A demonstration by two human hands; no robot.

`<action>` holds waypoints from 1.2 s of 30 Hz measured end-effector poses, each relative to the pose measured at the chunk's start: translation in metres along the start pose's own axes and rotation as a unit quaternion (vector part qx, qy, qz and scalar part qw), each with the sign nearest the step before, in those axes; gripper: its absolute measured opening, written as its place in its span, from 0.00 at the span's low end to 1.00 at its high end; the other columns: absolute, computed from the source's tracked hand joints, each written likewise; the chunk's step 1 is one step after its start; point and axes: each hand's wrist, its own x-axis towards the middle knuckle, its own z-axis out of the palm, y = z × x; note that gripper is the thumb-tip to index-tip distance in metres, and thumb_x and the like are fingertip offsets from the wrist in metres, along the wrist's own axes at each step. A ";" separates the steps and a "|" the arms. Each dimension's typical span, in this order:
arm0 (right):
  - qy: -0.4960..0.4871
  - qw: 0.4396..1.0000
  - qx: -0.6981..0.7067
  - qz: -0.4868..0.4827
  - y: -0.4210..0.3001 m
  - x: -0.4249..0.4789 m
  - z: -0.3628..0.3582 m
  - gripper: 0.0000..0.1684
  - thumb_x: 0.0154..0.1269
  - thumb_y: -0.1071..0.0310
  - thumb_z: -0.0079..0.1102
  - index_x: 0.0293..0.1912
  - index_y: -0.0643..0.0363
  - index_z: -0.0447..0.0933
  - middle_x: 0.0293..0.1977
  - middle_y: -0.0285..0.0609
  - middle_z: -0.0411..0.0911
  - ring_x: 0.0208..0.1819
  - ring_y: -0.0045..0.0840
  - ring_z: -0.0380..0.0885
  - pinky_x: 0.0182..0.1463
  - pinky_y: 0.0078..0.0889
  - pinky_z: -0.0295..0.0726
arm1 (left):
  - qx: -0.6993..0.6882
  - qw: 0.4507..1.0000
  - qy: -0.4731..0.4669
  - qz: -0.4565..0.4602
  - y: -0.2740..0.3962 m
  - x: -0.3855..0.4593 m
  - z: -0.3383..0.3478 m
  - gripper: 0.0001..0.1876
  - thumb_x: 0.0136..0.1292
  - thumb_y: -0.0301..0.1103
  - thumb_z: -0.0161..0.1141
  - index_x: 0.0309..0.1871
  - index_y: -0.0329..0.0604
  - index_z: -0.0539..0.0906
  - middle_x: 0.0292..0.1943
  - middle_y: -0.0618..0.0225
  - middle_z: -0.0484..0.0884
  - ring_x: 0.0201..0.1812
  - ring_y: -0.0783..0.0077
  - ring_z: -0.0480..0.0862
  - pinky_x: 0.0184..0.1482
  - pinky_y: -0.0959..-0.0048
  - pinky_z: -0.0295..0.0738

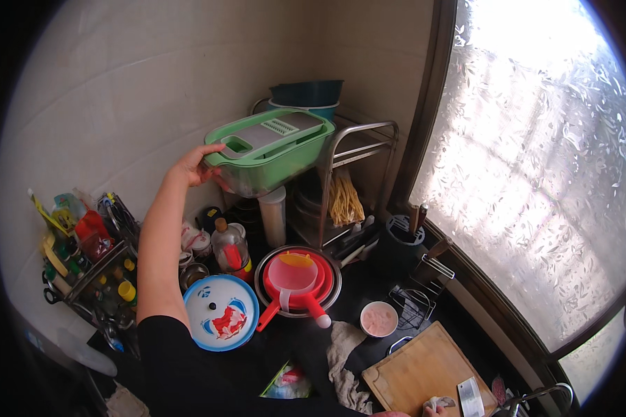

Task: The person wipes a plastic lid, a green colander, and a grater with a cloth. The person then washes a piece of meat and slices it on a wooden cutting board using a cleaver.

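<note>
My left hand (195, 166) grips the near end of a light green grater box (292, 156) with a clear lower container. The box has a grey slicer-grater top and is held up beside a metal rack (362, 151). At the bottom edge my right hand (434, 412) is mostly cut off; its fingers are around a crumpled greyish cloth (440, 402) over the wooden cutting board (428, 367). To the right of the cloth, a cleaver (470, 397) lies on the board.
Red strainers (295, 276) sit in a steel bowl beside an enamel lid (224, 318). A bowl of pinkish food (379, 319), a rag (341, 359) and a knife holder (399, 245) stand right. Blue basins (307, 94) top the rack; seasoning bottles (128, 292) crowd left.
</note>
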 end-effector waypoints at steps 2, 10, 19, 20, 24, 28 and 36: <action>0.013 0.993 -0.116 -0.011 0.010 0.001 -0.005 0.23 0.63 0.68 0.57 0.56 0.61 0.65 0.47 0.39 0.70 0.48 0.25 0.68 0.51 0.25 0.71 | 0.009 1.000 0.019 -0.004 0.000 0.002 -0.002 0.20 0.49 0.45 0.70 0.36 0.39 0.78 0.25 0.64 0.79 0.17 0.67 0.79 0.10 0.87 0.72; 0.174 0.940 -0.176 -0.237 -0.099 0.015 0.055 0.16 0.52 0.72 0.57 0.44 0.64 0.75 0.36 0.47 0.78 0.39 0.32 0.78 0.46 0.31 0.76 | -0.033 0.999 0.032 0.026 -0.007 -0.013 0.012 0.22 0.51 0.45 0.68 0.42 0.38 0.76 0.30 0.61 0.80 0.18 0.63 0.79 0.10 0.87 0.73; -0.018 0.749 -0.579 -0.322 -0.136 0.012 0.110 0.27 0.48 0.61 0.65 0.50 0.51 0.73 0.53 0.45 0.68 0.59 0.38 0.62 0.59 0.48 0.57 | -0.016 1.000 0.002 0.024 -0.031 -0.036 0.032 0.23 0.57 0.41 0.64 0.50 0.33 0.74 0.47 0.43 0.77 0.32 0.35 0.81 0.12 0.90 0.75; -0.035 0.743 -0.597 -0.299 -0.112 0.016 0.110 0.31 0.47 0.55 0.66 0.53 0.51 0.72 0.59 0.45 0.64 0.64 0.38 0.56 0.63 0.56 0.47 | -0.060 0.997 0.022 0.033 -0.033 -0.026 0.027 0.23 0.57 0.40 0.64 0.50 0.34 0.74 0.49 0.44 0.76 0.34 0.33 0.81 0.11 0.90 0.75; 0.001 0.727 -0.597 -0.339 -0.081 0.011 0.122 0.40 0.51 0.52 0.63 0.63 0.47 0.62 0.65 0.49 0.53 0.68 0.41 0.48 0.67 0.53 0.41 | 0.003 0.998 0.041 0.051 -0.020 -0.033 0.023 0.22 0.57 0.40 0.64 0.50 0.35 0.74 0.46 0.45 0.78 0.33 0.33 0.81 0.12 0.88 0.76; -0.007 0.719 -0.610 -0.333 -0.070 0.013 0.124 0.40 0.54 0.48 0.58 0.64 0.46 0.59 0.68 0.49 0.48 0.70 0.40 0.43 0.68 0.54 0.36 | -0.012 0.999 0.017 0.032 -0.017 -0.041 0.038 0.23 0.57 0.40 0.64 0.50 0.34 0.74 0.44 0.45 0.78 0.32 0.30 0.80 0.13 0.87 0.77; -0.042 0.729 -0.620 -0.286 -0.068 0.022 0.125 0.43 0.50 0.47 0.60 0.64 0.46 0.59 0.67 0.52 0.48 0.70 0.42 0.42 0.68 0.60 0.33 | -0.076 0.996 0.009 0.054 -0.033 -0.047 0.035 0.21 0.57 0.38 0.63 0.48 0.31 0.73 0.40 0.50 0.79 0.28 0.42 0.83 0.14 0.83 0.80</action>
